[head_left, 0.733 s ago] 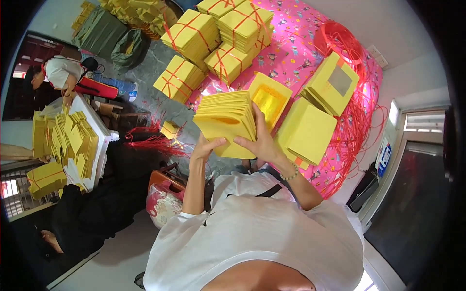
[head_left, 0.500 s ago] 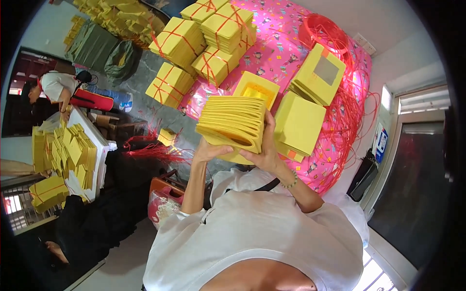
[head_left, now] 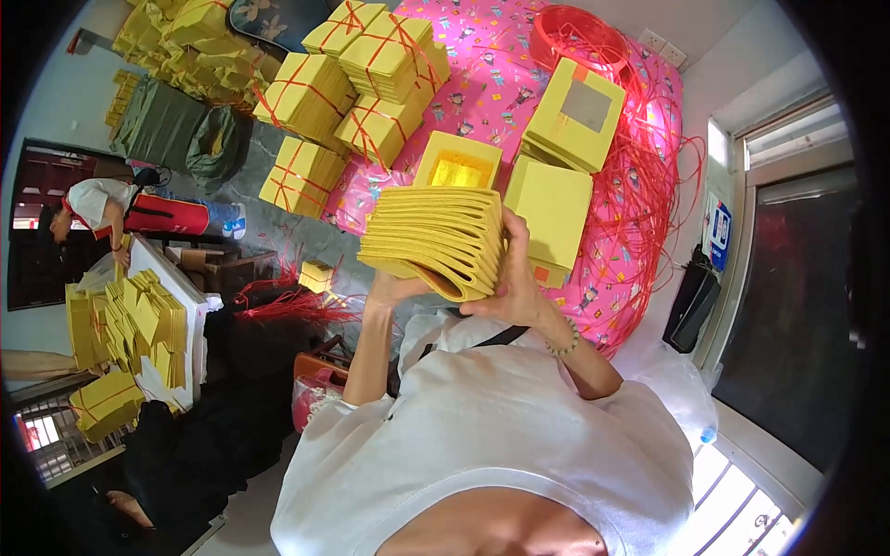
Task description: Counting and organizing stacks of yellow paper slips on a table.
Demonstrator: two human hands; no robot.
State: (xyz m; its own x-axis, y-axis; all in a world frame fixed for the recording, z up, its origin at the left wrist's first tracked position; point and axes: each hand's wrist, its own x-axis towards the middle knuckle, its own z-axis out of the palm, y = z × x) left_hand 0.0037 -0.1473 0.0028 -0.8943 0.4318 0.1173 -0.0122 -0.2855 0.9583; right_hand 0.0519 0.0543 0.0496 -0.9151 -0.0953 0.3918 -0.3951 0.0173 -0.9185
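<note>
Between my two hands is a thick stack of folded yellow paper [head_left: 431,232], its rounded folds bunched side by side and bowed near my body. My left hand [head_left: 393,289] grips the lower left of the stack, the fingers partly hidden beneath it. My right hand [head_left: 519,285] presses its right side, fingers along the edge and thumb at the near corner. Just beyond lies a yellow sheet with a gold foil square [head_left: 461,170]. To the right are a plain yellow paper stack [head_left: 549,208] and another with a grey rectangle on top [head_left: 586,102].
Yellow bundles tied with red strips [head_left: 306,93] are piled on the left of the pink patterned cloth [head_left: 482,46]. Loose red strips [head_left: 640,222] spill from a red basket [head_left: 565,20]. At left, another person [head_left: 102,199] leans over a white table [head_left: 193,343] of yellow paper.
The stack has tilted in my hands, and its near folds have closed up from a wide gap. My view has shifted slightly, moving the bed and bundles leftward.
</note>
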